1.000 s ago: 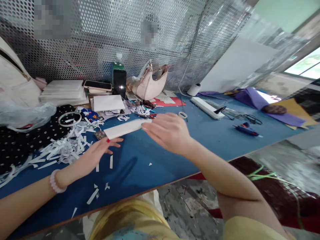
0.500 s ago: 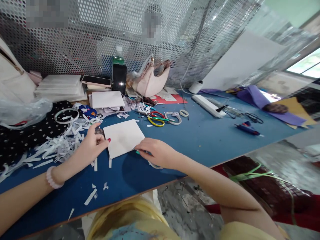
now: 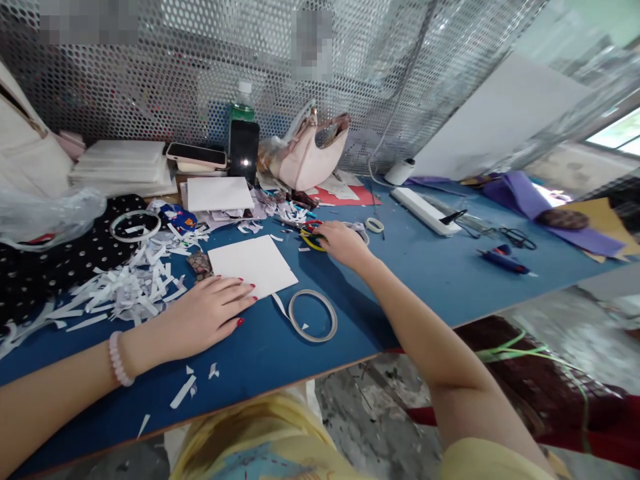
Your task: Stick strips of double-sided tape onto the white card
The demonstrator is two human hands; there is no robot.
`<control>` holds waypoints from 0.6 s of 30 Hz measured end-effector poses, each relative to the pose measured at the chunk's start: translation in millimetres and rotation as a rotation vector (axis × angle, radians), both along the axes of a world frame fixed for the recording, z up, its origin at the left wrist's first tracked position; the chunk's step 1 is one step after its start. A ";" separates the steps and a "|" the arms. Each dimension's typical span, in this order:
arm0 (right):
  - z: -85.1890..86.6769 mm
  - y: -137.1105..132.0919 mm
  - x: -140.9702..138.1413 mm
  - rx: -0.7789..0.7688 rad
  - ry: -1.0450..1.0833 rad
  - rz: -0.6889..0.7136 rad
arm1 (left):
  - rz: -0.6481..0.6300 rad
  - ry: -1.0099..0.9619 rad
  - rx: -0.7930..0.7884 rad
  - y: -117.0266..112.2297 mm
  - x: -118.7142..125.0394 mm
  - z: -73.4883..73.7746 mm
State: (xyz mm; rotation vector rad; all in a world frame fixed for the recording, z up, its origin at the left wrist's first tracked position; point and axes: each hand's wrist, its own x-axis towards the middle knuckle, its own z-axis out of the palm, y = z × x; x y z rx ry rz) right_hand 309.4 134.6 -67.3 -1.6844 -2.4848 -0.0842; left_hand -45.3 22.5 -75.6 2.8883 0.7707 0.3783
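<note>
In the head view, the white card (image 3: 257, 260) lies toward the near edge of the blue surface (image 3: 425, 280); its near part is covered by the left hand (image 3: 200, 317), fingers slightly apart. The scissors (image 3: 311, 242), farther from that edge, are reached by the right hand (image 3: 345, 244); whether its fingers are closed cannot be told. Tool pick-up seems in hand; a sure handle grip is called for.

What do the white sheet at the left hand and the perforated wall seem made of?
White sheet: probably stiff card or thin board, matte, judging by its flat, crisp edges. Perforated wall: possibly metal or metallised plastic, with a silvery sheen around regular holes.
</note>
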 end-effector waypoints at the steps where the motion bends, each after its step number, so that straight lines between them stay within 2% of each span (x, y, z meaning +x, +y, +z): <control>1: -0.9 -0.7 0.6 0.008 -0.008 0.002 | 0.000 0.008 0.004 0.2 0.1 0.3; 6: 7.7 -15.6 -5.8 0.058 0.011 0.066 | 0.003 0.024 0.021 0.2 1.5 2.5; 8: 12.8 -28.0 -11.7 0.038 0.026 0.175 | 0.004 0.031 0.017 0.1 2.0 2.8; 11: 17.0 -50.1 -23.3 -0.015 0.048 0.508 | 0.007 0.032 0.014 -0.3 2.3 2.3; 13: 17.9 -62.2 -30.8 -0.009 0.033 0.642 | 0.013 0.029 0.018 -0.7 2.7 1.7; 18: 18.6 -71.9 -39.1 0.067 -0.124 0.727 | 0.014 0.016 0.038 -1.1 4.2 1.0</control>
